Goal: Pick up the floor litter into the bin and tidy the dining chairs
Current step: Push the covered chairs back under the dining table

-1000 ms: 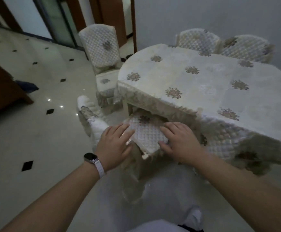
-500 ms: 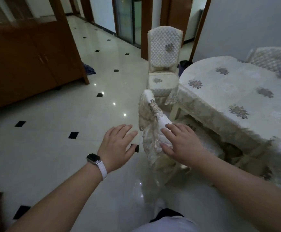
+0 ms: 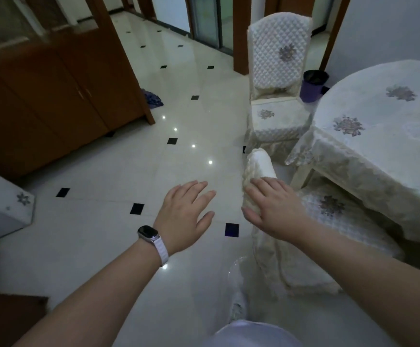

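Observation:
A cream quilted dining chair [image 3: 326,214] is pushed under the covered table [image 3: 379,136], its backrest top [image 3: 259,166] sticking out toward me. My right hand [image 3: 271,206] lies flat on that backrest, fingers spread, not gripping. My left hand [image 3: 186,214], with a watch on the wrist, hovers open over the floor to the left of the chair and holds nothing. A second matching chair [image 3: 276,91] stands beyond, facing me, at the table's far end. A dark purple bin [image 3: 312,85] sits on the floor behind it.
A brown wooden cabinet [image 3: 53,96] fills the left. A blue crumpled item [image 3: 152,97] lies on the floor by the cabinet's corner. Another cream cushioned piece [image 3: 3,204] is at the left edge. Glossy white tiles with black insets [image 3: 136,208] stretch ahead toward doorways.
My view has swung left, away from the table. My left hand came off the chair and now hovers free; my right hand slid from the seat to the backrest top.

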Tool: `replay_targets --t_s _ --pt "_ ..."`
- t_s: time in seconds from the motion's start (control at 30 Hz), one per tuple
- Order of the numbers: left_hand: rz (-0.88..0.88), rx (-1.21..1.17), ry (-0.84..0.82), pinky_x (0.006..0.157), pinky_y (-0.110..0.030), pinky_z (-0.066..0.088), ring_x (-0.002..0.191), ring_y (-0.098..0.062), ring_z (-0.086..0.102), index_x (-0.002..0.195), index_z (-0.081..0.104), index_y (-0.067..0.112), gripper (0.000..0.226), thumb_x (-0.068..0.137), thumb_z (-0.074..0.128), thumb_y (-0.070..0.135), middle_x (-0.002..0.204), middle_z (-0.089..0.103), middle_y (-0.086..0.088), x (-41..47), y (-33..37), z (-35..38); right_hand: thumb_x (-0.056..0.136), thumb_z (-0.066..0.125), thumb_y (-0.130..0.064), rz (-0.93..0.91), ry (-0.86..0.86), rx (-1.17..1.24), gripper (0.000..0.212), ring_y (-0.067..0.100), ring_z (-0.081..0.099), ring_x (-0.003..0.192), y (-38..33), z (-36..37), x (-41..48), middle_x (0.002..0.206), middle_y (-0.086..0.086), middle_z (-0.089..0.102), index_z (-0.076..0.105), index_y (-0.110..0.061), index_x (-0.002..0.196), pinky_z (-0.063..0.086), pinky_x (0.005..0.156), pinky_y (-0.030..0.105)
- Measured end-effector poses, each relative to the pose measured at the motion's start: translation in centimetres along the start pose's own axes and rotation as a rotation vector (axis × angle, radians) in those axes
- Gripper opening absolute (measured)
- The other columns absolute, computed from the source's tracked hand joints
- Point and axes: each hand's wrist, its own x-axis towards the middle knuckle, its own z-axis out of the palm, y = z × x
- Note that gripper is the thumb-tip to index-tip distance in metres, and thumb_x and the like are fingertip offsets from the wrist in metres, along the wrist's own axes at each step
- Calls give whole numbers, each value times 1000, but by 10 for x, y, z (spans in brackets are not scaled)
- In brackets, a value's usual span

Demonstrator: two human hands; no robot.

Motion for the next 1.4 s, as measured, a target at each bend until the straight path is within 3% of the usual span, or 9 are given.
replay_targets --t_s 0.27,0.57,0.73,1.03,1.2,1.4 --pt "34 -7 -14 103 -44 40 125 -26 51 132 60 16 46 94 50 40 134 59 -7 73 -57 7 91 45 -49 24 0 24 51 32 58 112 21 16 76 123 11 64 63 -13 122 45 94 43" --pt "328 -143 -64 102 -43 42 122 -27 52 130 61 16 43 95 50 39 134 59 -7 158 -57 59 89 49 -48 269 52 -24 49 29 58 107 52 25 61 120 9 64 65 -13 118 38 92 40" --pt "536 -277 -90 100 -39 37 119 -23 50 127 62 16 42 93 52 39 131 60 -5 202 -60 94 90 50 -48 482 -34 -71 48 29 57 110 48 29 49 121 9 62 62 -14 121 43 94 42" --pt "811 -538 -232 94 -45 47 119 -29 55 127 62 17 42 93 50 39 132 59 -6 243 -60 135 87 54 -47 979 -51 -247 45 28 59 109 -3 26 36 123 8 63 64 -16 119 46 90 40" --pt "895 -607 -293 97 -46 45 118 -29 56 127 62 17 45 93 49 42 131 60 -8 245 -53 142 87 54 -50 1207 -25 -289 45 27 59 106 -42 32 21 118 5 63 64 -17 115 46 87 40" --pt "899 -659 -487 100 -45 42 120 -26 53 128 61 17 55 90 42 51 131 59 -5 235 -26 152 85 48 -52 1394 -33 -300 51 28 60 103 -69 33 -10 116 5 63 63 -16 117 47 85 41"
